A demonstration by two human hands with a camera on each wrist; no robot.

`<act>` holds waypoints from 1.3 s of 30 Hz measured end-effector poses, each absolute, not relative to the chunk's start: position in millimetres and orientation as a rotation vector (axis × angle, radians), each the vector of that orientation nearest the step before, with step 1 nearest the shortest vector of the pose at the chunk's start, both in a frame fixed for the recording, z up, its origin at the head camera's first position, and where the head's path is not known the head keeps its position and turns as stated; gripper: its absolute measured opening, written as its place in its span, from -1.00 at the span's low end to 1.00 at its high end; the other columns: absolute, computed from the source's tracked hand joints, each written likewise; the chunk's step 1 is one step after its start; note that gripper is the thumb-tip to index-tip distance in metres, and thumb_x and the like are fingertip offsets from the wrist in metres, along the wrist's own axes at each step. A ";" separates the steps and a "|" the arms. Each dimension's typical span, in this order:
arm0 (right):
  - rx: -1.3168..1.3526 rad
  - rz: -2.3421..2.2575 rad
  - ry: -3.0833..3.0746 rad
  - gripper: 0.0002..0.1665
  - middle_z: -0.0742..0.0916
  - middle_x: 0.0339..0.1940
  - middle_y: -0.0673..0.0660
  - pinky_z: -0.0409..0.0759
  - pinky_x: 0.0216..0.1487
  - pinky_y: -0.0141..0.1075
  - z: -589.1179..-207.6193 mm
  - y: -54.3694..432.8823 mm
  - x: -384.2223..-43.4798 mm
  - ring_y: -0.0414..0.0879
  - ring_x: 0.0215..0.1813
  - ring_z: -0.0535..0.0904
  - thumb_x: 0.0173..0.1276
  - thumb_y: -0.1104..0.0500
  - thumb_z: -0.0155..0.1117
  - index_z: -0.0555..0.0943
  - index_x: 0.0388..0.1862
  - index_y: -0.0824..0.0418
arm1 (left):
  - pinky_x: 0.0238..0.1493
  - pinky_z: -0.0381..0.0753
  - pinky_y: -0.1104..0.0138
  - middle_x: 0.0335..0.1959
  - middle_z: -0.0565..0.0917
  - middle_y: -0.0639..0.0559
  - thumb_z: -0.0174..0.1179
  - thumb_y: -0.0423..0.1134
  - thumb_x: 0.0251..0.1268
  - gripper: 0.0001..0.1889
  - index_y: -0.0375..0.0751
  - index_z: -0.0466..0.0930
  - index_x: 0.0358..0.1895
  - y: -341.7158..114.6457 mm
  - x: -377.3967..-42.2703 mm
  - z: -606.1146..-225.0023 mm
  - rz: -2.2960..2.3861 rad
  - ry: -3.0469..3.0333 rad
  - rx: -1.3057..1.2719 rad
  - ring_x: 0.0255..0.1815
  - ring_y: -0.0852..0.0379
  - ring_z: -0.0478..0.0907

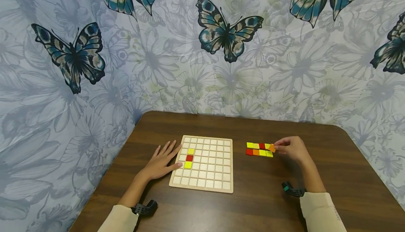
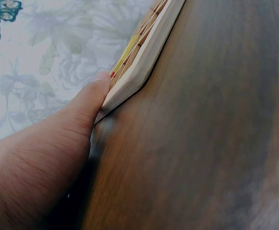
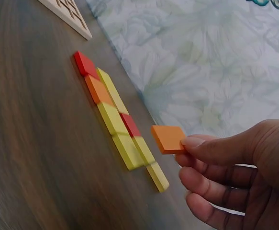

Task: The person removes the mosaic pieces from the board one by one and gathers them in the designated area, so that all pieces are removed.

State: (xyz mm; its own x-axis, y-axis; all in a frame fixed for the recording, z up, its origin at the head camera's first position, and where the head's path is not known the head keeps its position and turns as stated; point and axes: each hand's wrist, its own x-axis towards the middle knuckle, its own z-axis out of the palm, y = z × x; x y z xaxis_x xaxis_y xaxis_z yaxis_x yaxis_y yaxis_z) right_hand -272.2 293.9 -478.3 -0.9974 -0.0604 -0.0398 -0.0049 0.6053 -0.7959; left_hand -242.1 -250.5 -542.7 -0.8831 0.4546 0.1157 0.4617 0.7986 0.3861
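My right hand (image 1: 292, 148) pinches an orange square tile (image 3: 169, 139) between thumb and fingers, raised just over the right end of two rows of tiles. Those rows hold yellow tiles (image 3: 111, 118), red tiles (image 3: 85, 63) and an orange tile (image 3: 99, 90), lying side by side on the table. My left hand (image 1: 161, 162) rests with spread, straight fingers at the left edge of a wooden grid board (image 1: 209, 190), its thumb on the rim. Near that thumb, a yellow, a red (image 1: 189, 158) and another yellow tile sit stacked in one column of the board.
The brown wooden table (image 1: 253, 207) meets a wall covering (image 1: 177, 84) printed with butterflies and flowers at its back edge. Black bands (image 1: 145, 208) are worn on both wrists. The tile rows lie a short gap to the right of the board.
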 end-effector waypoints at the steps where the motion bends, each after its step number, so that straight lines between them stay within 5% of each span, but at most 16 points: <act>1: -0.052 -1.368 2.750 -0.76 0.78 -0.17 0.29 0.74 -0.26 -0.30 -478.6 296.3 -272.0 -0.03 -0.30 0.73 0.37 0.26 0.42 0.75 -0.12 0.45 | 0.50 -0.31 -0.30 0.66 -0.03 -0.18 0.07 0.29 0.45 -0.14 0.02 0.01 0.66 -250.5 -242.2 -542.8 -0.643 -2.958 -0.757 0.65 -0.28 -0.16; 39: 0.041 -1.314 2.667 -0.73 0.74 -0.16 0.32 0.74 -0.28 -0.26 -492.3 310.5 -275.8 -0.05 -0.35 0.70 0.42 0.30 0.35 0.70 -0.04 0.51 | 0.46 -0.27 -0.35 0.64 0.02 -0.26 0.09 0.26 0.45 -0.15 -0.05 0.06 0.65 -250.4 -242.4 -544.3 -0.636 -2.926 -0.767 0.63 -0.36 -0.11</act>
